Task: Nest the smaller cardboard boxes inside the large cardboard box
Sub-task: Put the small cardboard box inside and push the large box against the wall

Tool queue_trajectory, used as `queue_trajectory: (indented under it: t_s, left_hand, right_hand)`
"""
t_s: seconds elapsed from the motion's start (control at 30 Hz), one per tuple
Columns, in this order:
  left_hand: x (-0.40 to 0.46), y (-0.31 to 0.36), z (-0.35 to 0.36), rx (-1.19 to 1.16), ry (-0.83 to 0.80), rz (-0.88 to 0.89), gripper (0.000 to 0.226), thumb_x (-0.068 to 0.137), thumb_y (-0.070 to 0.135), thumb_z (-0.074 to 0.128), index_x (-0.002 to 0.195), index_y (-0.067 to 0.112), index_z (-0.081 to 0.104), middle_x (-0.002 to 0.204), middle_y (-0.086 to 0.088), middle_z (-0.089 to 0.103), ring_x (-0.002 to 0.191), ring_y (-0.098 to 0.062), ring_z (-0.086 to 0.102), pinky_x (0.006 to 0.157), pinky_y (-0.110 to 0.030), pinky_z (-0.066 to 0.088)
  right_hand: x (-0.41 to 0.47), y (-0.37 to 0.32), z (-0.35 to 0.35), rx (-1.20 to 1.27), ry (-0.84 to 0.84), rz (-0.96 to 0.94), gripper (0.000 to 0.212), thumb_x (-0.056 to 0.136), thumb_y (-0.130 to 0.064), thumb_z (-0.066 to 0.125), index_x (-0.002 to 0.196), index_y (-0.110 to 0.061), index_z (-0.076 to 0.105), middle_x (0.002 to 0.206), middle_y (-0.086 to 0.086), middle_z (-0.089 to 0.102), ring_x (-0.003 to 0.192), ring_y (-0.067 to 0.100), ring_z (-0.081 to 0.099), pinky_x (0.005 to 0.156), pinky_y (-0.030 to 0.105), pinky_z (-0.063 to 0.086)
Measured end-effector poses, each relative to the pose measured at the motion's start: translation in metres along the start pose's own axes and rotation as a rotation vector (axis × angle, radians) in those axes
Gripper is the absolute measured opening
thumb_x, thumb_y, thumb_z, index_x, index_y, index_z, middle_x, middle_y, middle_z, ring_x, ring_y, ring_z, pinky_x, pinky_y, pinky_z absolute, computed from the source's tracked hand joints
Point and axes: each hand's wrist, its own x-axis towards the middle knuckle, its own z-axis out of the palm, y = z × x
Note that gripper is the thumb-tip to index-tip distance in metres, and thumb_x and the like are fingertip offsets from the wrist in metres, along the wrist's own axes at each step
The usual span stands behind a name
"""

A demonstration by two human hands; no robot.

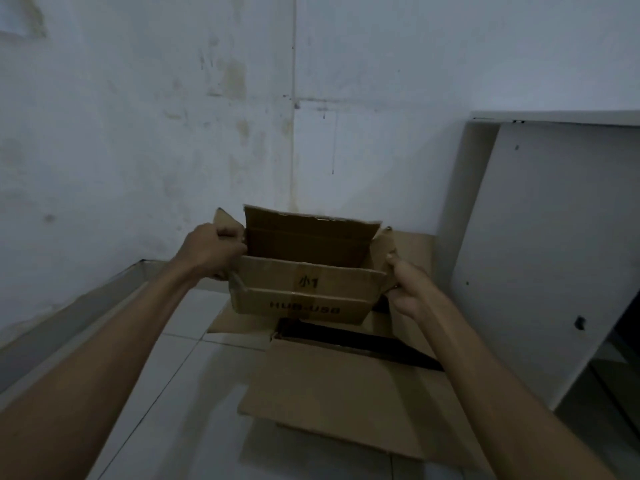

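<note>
both bare forearms reach in from the bottom corners toward a small cardboard box point(304, 292) held up in the air between them. left hand point(211, 251) is clenched on the box's left side flap, fingers curled over its edge; right hand point(410, 289) grips the right side flap, thumb on the outer face. small box is open at the top with its flaps standing up, the far flap upright and the near flap printed with dark lettering that reads hub-usb, and a handwritten mark above it. it hangs above the far end of a large cardboard box point(346, 382), which sits on the white tiled floor point(194, 341) with its flaps spread out and a dark opening showing just under the small one; the two do not appear to touch. right of them stands a white cabinet panel point(540, 244), tilted in the view. behind everything is a stained pale wall point(138, 116), with a low ledge point(86, 313) running along its foot on the left.
</note>
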Motion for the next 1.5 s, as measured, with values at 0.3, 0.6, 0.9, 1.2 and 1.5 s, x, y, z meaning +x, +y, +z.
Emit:
queue_trajectory:
  t_s: [0.3,0.6,0.9,1.2,1.5]
  left_hand:
    - [-0.014,-0.046,0.007,-0.102,0.1,0.004,0.046,0.093,0.03,0.069,0.136,0.016,0.064,0.142,-0.015,0.058,0.104,-0.029,0.061,0.068,-0.035,0.058]
    - [-0.052,-0.068,0.029,-0.04,0.049,0.035,0.041,0.099,0.044,0.045,0.136,0.041,0.062,0.146,-0.002,0.058,0.125,-0.033,0.058,0.103,-0.052,0.048]
    - [-0.022,-0.057,0.029,-0.018,-0.183,-0.259,0.034,0.099,0.035,0.049,0.128,0.021,0.062,0.139,-0.006,0.053,0.121,-0.033,0.053,0.073,-0.049,0.06]
    - [-0.021,-0.086,0.031,-0.226,-0.104,-0.295,0.017,0.099,0.032,0.058,0.109,0.022,0.068,0.115,-0.004,0.066,0.1,-0.021,0.063,0.068,-0.035,0.059]
    - [-0.025,-0.096,0.035,-0.184,-0.052,-0.237,0.017,0.094,0.037,0.062,0.105,0.025,0.069,0.113,-0.002,0.066,0.095,-0.016,0.063,0.066,-0.034,0.057]
  right_hand:
    - [0.006,0.016,-0.006,-0.122,-0.064,0.263,0.038,0.095,-0.053,0.052,0.096,-0.015,0.051,0.103,0.016,0.061,0.095,0.035,0.058,0.101,0.078,0.027]
    - [0.001,0.033,-0.005,-0.198,-0.047,0.26,0.077,0.087,-0.074,0.044,0.147,-0.027,0.036,0.12,0.009,0.056,0.108,0.03,0.055,0.102,0.081,0.014]
    - [-0.004,0.052,0.014,-0.24,-0.071,-0.005,0.106,0.061,-0.101,0.015,0.135,-0.038,0.056,0.13,-0.001,0.062,0.12,0.025,0.055,0.106,0.067,0.024]
    - [-0.001,0.086,0.012,-0.846,-0.028,-0.191,0.115,0.07,-0.092,-0.009,0.14,-0.027,0.054,0.141,0.007,0.057,0.125,0.026,0.054,0.106,0.04,0.04]
    - [0.042,0.035,-0.068,-1.439,0.311,-0.424,0.065,0.096,-0.059,0.018,0.075,-0.016,0.062,0.104,0.021,0.07,0.097,0.037,0.064,0.1,0.052,0.041]
